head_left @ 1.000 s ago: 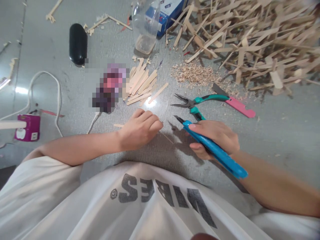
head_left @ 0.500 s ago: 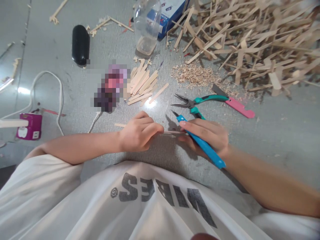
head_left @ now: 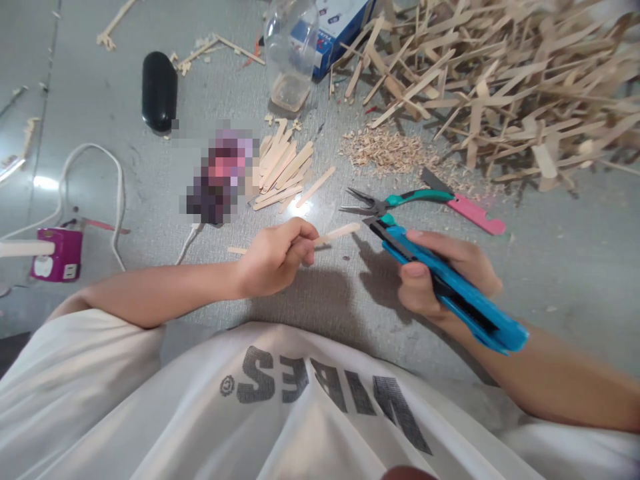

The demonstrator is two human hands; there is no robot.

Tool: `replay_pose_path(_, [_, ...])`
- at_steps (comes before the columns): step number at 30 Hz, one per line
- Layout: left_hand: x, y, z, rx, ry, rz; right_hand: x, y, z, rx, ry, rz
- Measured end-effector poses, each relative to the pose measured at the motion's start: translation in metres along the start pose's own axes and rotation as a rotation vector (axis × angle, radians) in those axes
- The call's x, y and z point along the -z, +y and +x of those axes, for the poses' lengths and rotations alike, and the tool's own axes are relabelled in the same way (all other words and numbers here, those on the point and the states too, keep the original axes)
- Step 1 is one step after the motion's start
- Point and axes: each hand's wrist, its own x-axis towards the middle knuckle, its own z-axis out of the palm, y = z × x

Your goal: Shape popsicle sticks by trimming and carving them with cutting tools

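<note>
1. A huge heap of wooden sticks [head_left: 500,80] fills the top right of the grey floor [head_left: 575,253].
2. A clear plastic bottle [head_left: 291,50] stands by a blue box [head_left: 336,23], left of the heap.
3. A black case [head_left: 159,90] lies far to the left.
4. A small pile of flat sticks [head_left: 284,170] lies in the middle, near some wood bits [head_left: 387,150].
5. The right hand [head_left: 445,273] has its fingers wrapped tight around blue cutters [head_left: 450,287]. The dark tip points up and left.
6. The left hand [head_left: 277,257] has its fingers pinched together on one flat stick [head_left: 336,234]. The stick is up off the floor. Its free end is just beside the cutter tip.
7. Green pliers [head_left: 395,200] lie on the floor just above the cutters, next to a pink knife [head_left: 470,212].
</note>
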Motion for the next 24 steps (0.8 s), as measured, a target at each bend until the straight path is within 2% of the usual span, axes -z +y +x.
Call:
replay_pose_path(3, [0.0,0.0,0.003,0.093,-0.005,-0.16,-0.004,-0.001,0.005,0.007,-0.016,-0.019])
replay_pose_path(8, [-0.001,-0.005,0.007,0.095,-0.007,-0.236,-0.009,0.001,0.01,-0.012,-0.04,0.027])
replay_pose_path(12, [-0.001,-0.009,0.006,0.03,0.068,-0.212,-0.014,0.007,0.002,-0.028,-0.1,0.205])
replay_pose_path(15, [0.0,-0.01,0.003,-0.071,0.078,-0.137,-0.018,0.009,-0.006,-0.111,-0.153,0.31])
replay_pose_path(18, [0.0,-0.005,-0.001,-0.154,0.058,-0.11,-0.021,0.009,-0.011,-0.157,-0.101,0.412])
replay_pose_path(20, [-0.001,0.004,-0.003,-0.115,0.051,-0.163,-0.02,0.006,-0.01,-0.199,-0.085,0.509])
replay_pose_path(24, [-0.005,0.027,-0.006,0.122,-0.006,-0.463,-0.013,-0.002,0.002,-0.293,-0.075,0.65])
